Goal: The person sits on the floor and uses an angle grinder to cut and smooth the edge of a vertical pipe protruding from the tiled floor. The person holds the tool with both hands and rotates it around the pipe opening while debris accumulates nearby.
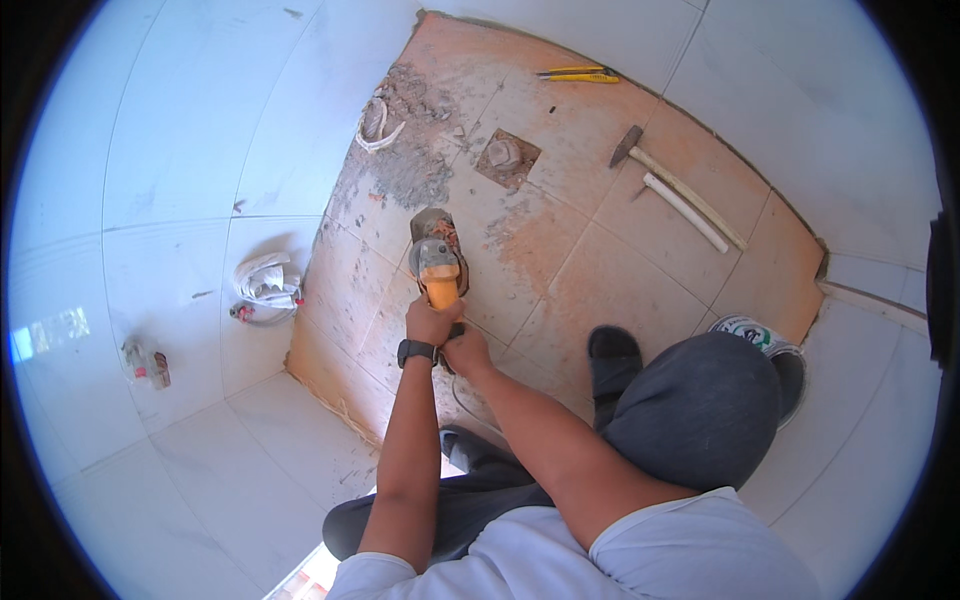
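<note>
A yellow angle grinder (441, 291) with a grey head points away from me, low over the tiled floor (610, 270). My left hand (432, 322), with a dark watch at the wrist, is closed around its body. Behind it my right hand (465, 350) is closed on the rear of the grinder, and a thin cord (462, 402) trails back toward me. Under and beyond the head lies a broken opening (447, 236) with reddish rubble showing. The grinder's disc and most of my fingertips are hidden from above.
Farther off is a square cutout (507, 158) around a pipe stub. Grey debris (410, 150) and a white loop (378, 128) lie along the left wall. At right are a hammer (685, 185), a white-handled tool (685, 212) and a bucket (790, 370); a yellow utility knife (582, 74) lies at the back.
</note>
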`<state>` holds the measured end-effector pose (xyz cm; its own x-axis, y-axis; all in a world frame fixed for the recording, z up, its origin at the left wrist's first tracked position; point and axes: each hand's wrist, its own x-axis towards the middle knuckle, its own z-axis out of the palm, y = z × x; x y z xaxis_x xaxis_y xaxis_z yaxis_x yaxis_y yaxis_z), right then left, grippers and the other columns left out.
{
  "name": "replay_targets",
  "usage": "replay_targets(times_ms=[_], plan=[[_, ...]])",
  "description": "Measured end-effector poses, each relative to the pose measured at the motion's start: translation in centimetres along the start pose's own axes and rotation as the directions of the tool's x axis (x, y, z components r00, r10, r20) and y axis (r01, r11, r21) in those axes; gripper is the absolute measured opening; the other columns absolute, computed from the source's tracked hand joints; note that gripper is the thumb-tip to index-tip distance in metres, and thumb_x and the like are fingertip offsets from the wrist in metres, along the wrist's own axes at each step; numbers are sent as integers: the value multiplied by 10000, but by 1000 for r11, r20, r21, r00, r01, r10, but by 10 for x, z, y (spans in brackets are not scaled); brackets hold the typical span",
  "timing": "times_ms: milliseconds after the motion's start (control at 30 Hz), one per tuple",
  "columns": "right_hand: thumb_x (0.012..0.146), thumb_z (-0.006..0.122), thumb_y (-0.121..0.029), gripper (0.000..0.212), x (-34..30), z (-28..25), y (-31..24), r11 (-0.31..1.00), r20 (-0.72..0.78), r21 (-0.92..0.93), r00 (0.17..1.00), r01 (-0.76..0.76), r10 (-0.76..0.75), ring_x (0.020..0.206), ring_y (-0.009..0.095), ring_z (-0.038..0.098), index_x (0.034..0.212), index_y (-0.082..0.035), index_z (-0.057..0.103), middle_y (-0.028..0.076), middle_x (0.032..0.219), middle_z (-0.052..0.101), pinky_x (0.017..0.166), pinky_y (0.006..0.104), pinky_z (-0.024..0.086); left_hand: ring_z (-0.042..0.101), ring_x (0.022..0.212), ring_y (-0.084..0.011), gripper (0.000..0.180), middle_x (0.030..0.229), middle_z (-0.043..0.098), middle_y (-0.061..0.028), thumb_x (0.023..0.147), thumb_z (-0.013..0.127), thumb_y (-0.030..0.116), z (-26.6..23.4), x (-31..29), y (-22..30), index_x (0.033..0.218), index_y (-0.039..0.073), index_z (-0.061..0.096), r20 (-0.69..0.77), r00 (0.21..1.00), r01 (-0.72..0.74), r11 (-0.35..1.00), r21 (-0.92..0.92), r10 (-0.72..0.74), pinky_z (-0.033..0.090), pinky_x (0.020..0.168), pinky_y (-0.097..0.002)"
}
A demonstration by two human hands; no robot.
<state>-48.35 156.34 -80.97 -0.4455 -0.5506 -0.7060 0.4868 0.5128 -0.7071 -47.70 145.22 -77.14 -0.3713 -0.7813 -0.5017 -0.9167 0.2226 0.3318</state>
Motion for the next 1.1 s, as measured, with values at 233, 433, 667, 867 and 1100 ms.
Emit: replay_targets(times_ms=[233, 433, 667, 867, 1100], plan=[[776, 794, -294, 422, -6, 4, -22, 975, -54, -18, 974, 220, -221, 976, 444, 703, 1033, 15, 668, 265, 957, 724, 816, 478, 548, 755, 850, -262, 617, 947, 766, -189, 762, 854, 471, -31, -18, 10, 1070, -49, 733, -122, 991, -93, 964, -248, 64, 578, 765, -387], [706, 853, -303, 486, 3, -34, -91, 867, 57, -396, 950, 303, -306, 869, 338, 736, 1015, 22, 667, 214, 873, 731, 752, 431, 557, 735, 872, -201, 660, 997, 767, -143, 778, 846, 517, -37, -2, 17, 1122, -35, 738, -152, 987, -61, 733, -678, -59, 568, 788, -363], [661, 816, -241, 351, -14, -70, -192, 558, 141, -809, 983, 184, -121, 661, 230, 687, 857, 33, 720, 137, 752, 716, 632, 377, 529, 719, 945, -211, 690, 1071, 745, -161, 804, 818, 511, -10, -6, 59, 1134, -86, 715, 87, 989, 97, 81, -992, -120, 553, 817, -345], [660, 802, -219, 319, -26, -72, -197, 312, 91, -943, 992, 115, -91, 610, 217, 673, 850, 24, 719, 112, 712, 702, 582, 363, 520, 724, 920, -216, 702, 1065, 742, -161, 829, 807, 504, 24, -9, 67, 1152, -109, 698, 163, 986, 154, -171, -973, -36, 554, 805, -339], [668, 800, -246, 332, -22, -52, -172, 251, 90, -963, 995, 100, -51, 621, 235, 699, 847, 21, 719, 132, 718, 714, 602, 372, 540, 718, 938, -202, 699, 1088, 744, -151, 819, 813, 541, 45, 2, 31, 1162, -61, 718, 253, 967, 254, -36, -967, 10, 553, 818, -344]])
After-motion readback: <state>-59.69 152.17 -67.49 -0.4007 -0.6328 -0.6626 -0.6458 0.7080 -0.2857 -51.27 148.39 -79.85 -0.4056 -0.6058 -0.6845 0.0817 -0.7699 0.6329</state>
